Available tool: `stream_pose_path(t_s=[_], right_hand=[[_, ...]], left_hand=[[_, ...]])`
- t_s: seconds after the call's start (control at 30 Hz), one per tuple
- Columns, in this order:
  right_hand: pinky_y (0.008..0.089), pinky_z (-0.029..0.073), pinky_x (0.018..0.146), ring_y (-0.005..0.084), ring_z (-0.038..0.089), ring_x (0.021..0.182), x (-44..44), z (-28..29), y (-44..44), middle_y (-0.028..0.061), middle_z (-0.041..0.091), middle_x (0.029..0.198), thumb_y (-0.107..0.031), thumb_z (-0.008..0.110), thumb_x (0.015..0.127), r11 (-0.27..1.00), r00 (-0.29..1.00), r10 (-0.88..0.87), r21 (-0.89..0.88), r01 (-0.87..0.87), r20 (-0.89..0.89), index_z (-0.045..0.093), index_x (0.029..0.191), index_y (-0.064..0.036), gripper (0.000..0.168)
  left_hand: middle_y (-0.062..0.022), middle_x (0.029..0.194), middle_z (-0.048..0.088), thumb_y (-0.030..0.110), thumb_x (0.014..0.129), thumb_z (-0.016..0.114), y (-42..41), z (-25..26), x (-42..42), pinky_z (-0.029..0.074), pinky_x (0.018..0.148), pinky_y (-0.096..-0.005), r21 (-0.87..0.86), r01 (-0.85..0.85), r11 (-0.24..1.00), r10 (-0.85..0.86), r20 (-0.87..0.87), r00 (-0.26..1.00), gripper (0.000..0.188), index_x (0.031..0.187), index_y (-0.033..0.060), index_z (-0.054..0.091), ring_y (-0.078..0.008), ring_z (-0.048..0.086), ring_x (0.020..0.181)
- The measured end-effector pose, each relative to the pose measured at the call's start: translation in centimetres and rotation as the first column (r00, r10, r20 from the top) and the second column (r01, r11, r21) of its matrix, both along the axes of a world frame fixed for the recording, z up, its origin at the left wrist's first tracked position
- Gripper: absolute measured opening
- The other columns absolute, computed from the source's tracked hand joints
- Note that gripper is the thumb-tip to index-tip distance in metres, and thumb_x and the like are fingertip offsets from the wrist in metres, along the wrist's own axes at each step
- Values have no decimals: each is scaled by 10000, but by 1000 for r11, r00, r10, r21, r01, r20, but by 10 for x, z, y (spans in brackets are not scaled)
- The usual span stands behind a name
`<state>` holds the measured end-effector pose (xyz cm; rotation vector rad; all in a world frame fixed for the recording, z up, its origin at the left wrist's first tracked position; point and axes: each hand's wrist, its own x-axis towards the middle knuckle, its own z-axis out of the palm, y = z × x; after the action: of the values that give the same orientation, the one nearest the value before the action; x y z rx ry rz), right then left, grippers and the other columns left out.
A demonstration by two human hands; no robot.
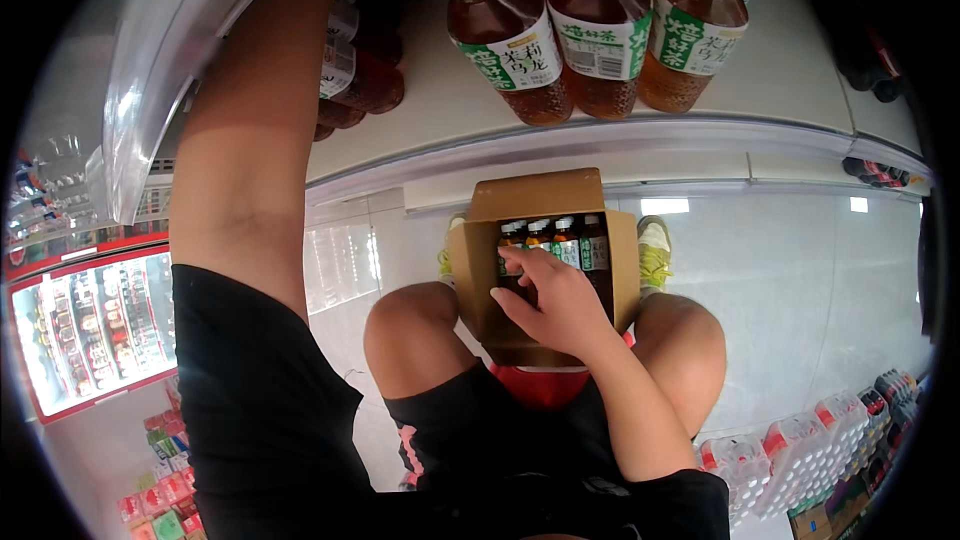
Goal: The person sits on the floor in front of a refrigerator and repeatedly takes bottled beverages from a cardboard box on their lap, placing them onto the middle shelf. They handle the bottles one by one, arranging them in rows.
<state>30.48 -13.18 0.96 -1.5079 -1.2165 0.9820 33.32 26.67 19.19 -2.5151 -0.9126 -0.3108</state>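
An open cardboard box (536,193) stands between my knees, with several bottles of tea (564,240) upright along its far side. Over the box hangs my right hand (559,300), fingers spread and slightly bent, near the bottle caps at the left; it holds nothing that I can see. My left arm reaches up and forward onto the shelf at the left, and my left hand is out of view. On the white shelf (420,142), tea bottles with green and white labels (600,52) stand in front of me, and more bottles (367,82) stand beside my left forearm, partly hidden by it.
A clear shelf edge (139,90) curves above my left arm. Lit drinks coolers (97,330) stand at the left, above stacked packages (161,495). Shrink-wrapped bottle packs (795,450) line the floor at the lower right. Dark bottles (862,67) are on the shelf at the far right.
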Motion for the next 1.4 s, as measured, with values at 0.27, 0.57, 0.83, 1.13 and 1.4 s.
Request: stream_pose_path(t_s=[0.27, 0.57, 0.83, 1.13, 1.4], right_hand=[[341, 540, 689, 264, 673, 772, 6, 0, 3, 120, 705, 933, -197, 699, 894, 980, 971, -197, -7, 198, -133, 647, 1148, -13, 318], [246, 483, 723, 109, 598, 755, 26, 16, 9, 50, 676, 906, -210, 549, 1026, 832, 608, -516, -183, 524, -604, 644, 1120, -12, 239], [242, 482, 685, 99, 585, 726, 21, 9, 12, 53, 666, 866, -202, 581, 1002, 814, 587, -503, -119, 569, -634, 626, 1071, 10, 227], [243, 487, 730, 91, 584, 758, 19, 7, 14, 41, 666, 888, -159, 528, 1035, 829, 614, -522, -181, 530, -592, 648, 1098, -16, 197], [245, 495, 733, 96, 582, 774, 20, -1, 15, 42, 651, 895, -162, 533, 1038, 843, 617, -490, -153, 516, -616, 635, 1104, -7, 197]], left_hand=[[-222, 1249, 614, 283, 830, 739, -88, 1, -39, 479, 950, -502, 259, -145, 955, 198, -195, 961, 604, 1334, 47, 503, -372, 591, 1145], [-184, 1024, 702, 262, 944, 552, -253, -148, -163, 523, 838, -511, -682, -214, 699, -146, -430, 891, 264, 1027, 60, 700, -390, 659, 975], [-217, 1251, 632, 346, 939, 564, -243, -352, -165, 478, 999, -500, -801, -413, 434, -94, -496, 863, 442, 1238, 25, 613, -376, 603, 1180], [-188, 1495, 478, 513, 965, 515, -238, -468, -150, 337, 1151, -488, -848, -488, 207, 2, -498, 867, 643, 1470, 119, 467, -363, 462, 1377], [-171, 1447, 532, 539, 967, 509, -229, -467, -143, 368, 1121, -500, -861, -489, 142, 21, -491, 871, 616, 1456, 164, 494, -353, 481, 1359]])
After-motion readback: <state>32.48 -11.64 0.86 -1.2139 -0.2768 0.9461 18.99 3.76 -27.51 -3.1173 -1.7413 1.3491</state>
